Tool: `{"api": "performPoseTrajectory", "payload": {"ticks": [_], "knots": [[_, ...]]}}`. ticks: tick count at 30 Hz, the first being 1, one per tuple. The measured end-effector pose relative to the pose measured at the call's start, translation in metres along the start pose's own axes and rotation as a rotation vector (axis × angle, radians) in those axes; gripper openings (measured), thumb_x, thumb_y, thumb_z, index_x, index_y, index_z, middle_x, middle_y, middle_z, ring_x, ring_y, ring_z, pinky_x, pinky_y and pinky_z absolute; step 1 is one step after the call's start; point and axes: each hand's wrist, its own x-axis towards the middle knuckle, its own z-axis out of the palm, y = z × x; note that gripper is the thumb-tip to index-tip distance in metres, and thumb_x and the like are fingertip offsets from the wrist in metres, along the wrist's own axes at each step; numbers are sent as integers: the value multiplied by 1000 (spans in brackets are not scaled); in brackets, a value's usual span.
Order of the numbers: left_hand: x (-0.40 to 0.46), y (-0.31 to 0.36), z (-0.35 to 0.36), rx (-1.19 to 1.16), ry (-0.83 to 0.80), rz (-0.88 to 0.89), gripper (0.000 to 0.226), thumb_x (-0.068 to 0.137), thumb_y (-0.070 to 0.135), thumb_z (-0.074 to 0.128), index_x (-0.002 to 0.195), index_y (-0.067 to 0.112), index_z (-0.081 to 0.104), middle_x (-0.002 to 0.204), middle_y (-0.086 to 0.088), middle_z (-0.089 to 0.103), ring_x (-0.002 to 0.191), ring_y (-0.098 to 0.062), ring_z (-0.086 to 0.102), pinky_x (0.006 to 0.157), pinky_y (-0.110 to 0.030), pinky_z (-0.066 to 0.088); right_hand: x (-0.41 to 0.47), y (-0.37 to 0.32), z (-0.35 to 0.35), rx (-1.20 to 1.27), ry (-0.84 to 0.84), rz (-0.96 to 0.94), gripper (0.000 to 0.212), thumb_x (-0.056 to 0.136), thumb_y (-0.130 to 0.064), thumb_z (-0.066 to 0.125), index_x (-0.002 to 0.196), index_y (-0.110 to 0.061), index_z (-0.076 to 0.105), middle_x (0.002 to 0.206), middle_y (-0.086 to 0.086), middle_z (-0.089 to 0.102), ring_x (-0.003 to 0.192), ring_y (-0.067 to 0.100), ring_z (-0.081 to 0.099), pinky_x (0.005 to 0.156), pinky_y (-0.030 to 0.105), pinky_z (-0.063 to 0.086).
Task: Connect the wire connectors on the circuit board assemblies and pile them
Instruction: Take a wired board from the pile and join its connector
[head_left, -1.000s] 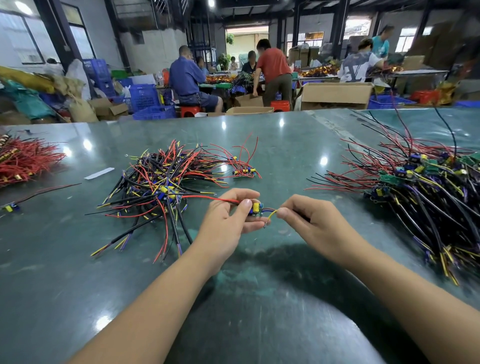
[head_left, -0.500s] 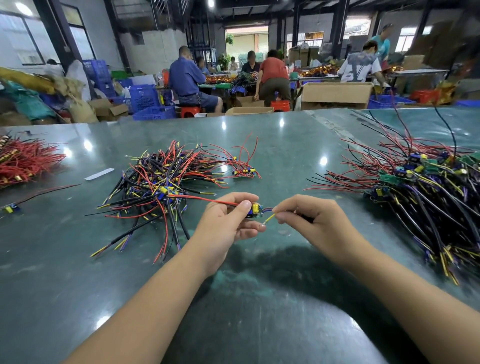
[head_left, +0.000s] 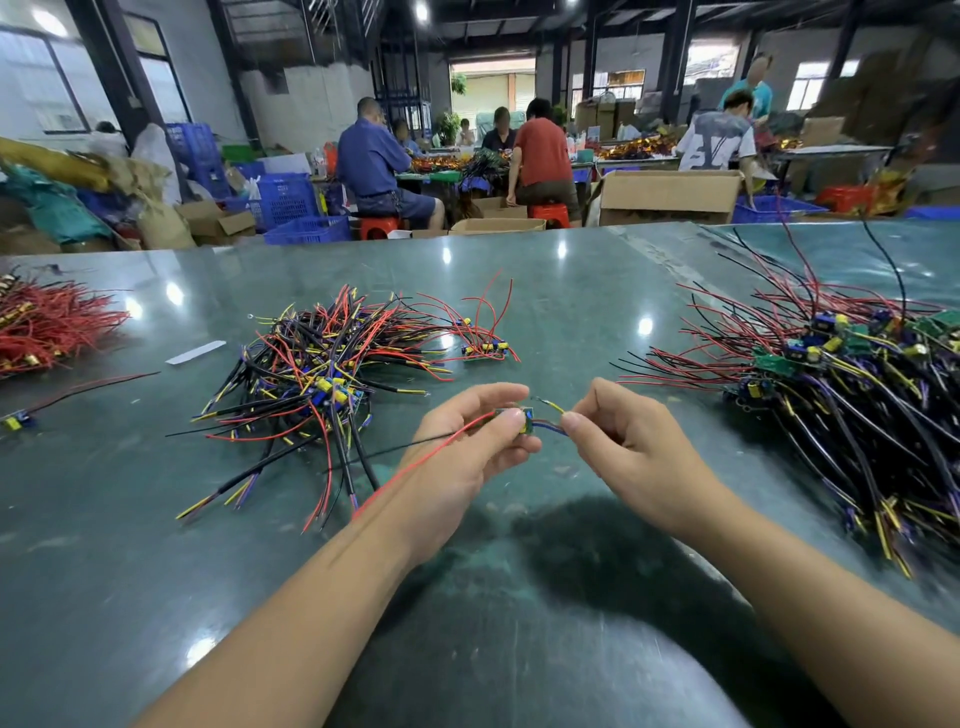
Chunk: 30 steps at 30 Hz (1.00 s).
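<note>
Head view: left hand (head_left: 467, 441) pinching the small board (head_left: 522, 420), right hand (head_left: 623, 441) pinching its blue wire (head_left: 550, 427); connecting step, I'd say. Next, seat it, then pile left.

Honestly nothing readable here. The white shirt (head_left: 716, 148) on the person at the back right has big dark shapes that could be letters or numerals, but they're too blurred to make out. The cardboard boxes (head_left: 670, 196) and blue crates (head_left: 287, 200) show no legible print, and the little circuit board (head_left: 523, 419) pinched in the hands is way too small and blurry for any markings.
</note>
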Motion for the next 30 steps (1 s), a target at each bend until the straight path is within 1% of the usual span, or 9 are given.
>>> {"api": "performPoseTrajectory", "payload": {"ticks": [3,7,11,14,17,20,23,27,30], "knots": [[0,-3,1,111,42,-34,17,72,25,73,89,23,74,75,1,67,66,-10,62,69,-19,51,-2,-3,2,-80,-32,-18,28,94,-15,55,69,-21,44,46,-12,42,46,6,29,47,19,24],[1,-3,1,162,86,-44,9,72,25,76,80,22,75,72,-4,64,57,-9,53,63,-21,46,-2,-8,4,-187,-103,-30,26,93,-18,56,70,-20,45,47,-9,40,48,9,28,47,22,23],[1,-1,-1,153,84,-46,22,68,33,79,88,25,77,70,2,65,55,-6,52,58,-16,45,-3,-11,2,-147,-161,-14,26,94,-19,55,70,-22,46,47,-8,38,50,8,28,48,22,23],[2,-1,1,159,104,-59,8,78,25,73,80,17,76,69,0,67,52,-6,52,54,-14,45,-3,-11,2,-150,-164,2,22,94,-21,54,73,-21,47,48,-4,39,51,8,28,48,23,25],[4,1,-3,184,142,-82,13,85,15,67,74,14,73,67,2,67,51,-5,53,52,-13,45,-4,-10,4,-163,-155,10,21,94,-29,55,73,-25,53,55,3,50,53,9,35,52,29,32],[4,4,-8,214,139,-110,19,87,14,65,70,16,73,63,4,65,49,-4,51,50,-13,43,-4,-8,2,-301,-190,25,25,92,-39,53,68,-36,50,54,-10,47,52,9,38,50,22,29],[3,5,-9,246,98,-155,19,85,17,67,68,20,74,64,4,65,49,-3,50,51,-13,43,-5,-7,0,-376,-200,33,26,93,-43,51,67,-39,49,51,-8,44,53,11,38,49,23,28],[3,6,-8,146,93,-243,18,82,15,68,66,19,75,64,2,65,47,-1,50,47,-10,43,-4,-8,0,-326,-188,-1,27,93,-37,54,66,-39,50,53,-9,43,52,10,36,48,20,28],[3,10,-8,-32,61,-315,11,76,16,68,72,13,77,62,2,64,45,-1,50,45,-9,44,-4,-10,1,-184,-177,-17,23,93,-32,56,71,-30,57,53,-12,39,51,6,32,49,17,27]]}}
